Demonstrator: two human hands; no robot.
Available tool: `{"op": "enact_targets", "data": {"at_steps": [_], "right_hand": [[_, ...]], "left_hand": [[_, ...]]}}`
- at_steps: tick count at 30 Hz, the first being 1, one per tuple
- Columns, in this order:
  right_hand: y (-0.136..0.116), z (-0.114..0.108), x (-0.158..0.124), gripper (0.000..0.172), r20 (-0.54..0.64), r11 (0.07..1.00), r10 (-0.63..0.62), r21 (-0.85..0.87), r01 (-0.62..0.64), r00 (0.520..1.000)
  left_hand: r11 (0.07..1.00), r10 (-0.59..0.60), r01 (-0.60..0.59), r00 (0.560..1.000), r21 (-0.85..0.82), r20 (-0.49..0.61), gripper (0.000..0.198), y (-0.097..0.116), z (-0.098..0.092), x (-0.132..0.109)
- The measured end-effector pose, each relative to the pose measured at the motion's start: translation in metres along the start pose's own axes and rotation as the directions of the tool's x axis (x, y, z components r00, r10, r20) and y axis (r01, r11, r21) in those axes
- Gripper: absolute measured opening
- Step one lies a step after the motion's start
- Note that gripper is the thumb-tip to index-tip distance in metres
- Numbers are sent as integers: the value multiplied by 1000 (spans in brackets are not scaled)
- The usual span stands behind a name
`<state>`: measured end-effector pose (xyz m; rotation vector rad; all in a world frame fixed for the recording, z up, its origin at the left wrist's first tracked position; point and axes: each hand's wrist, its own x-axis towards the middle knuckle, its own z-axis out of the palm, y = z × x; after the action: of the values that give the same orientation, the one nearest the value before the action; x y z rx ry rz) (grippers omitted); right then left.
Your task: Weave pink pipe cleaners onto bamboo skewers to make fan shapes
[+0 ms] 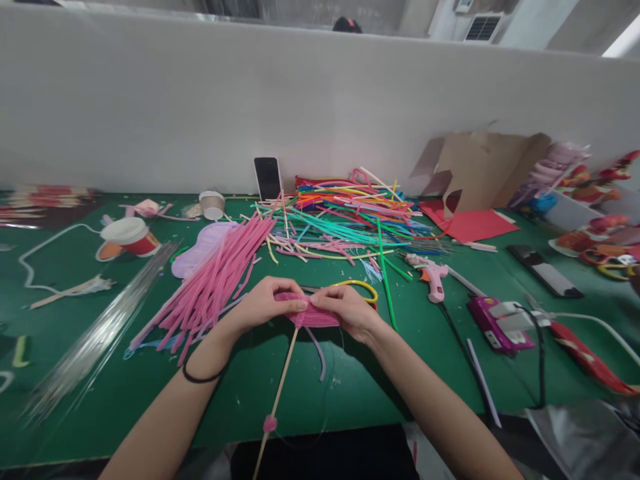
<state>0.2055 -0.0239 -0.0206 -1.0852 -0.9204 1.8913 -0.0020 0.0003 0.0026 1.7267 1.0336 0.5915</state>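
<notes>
Both of my hands pinch a pink pipe-cleaner piece (320,319) above the table's front part. My left hand (267,303) has thumb and fingers closed on its left side; my right hand (353,308) grips its upper right part. From beneath the piece a thin wooden stick (284,377) slants down toward me, with a small pink knob (270,423) on it. A curved lilac strip (319,357) lies on the table just below the pink piece. Behind my right hand are yellow-handled scissors (367,287), partly hidden.
Pink pipe cleaners (215,280) and thin wires (100,327) lie left. A multicoloured pile (345,213) and a phone (268,178) are at the back. To the right are a pink glue gun (434,277), a purple power strip (495,323) and cables. A paper cup (133,237) lies tipped at left.
</notes>
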Motion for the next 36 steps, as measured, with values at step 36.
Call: {"op": "enact_targets", "data": {"at_steps": [36], "right_hand": [[2, 5, -10, 10, 169, 310, -654, -829, 465, 737]], "left_hand": [[999, -46, 46, 999, -25, -10, 33, -3, 5, 4]]}}
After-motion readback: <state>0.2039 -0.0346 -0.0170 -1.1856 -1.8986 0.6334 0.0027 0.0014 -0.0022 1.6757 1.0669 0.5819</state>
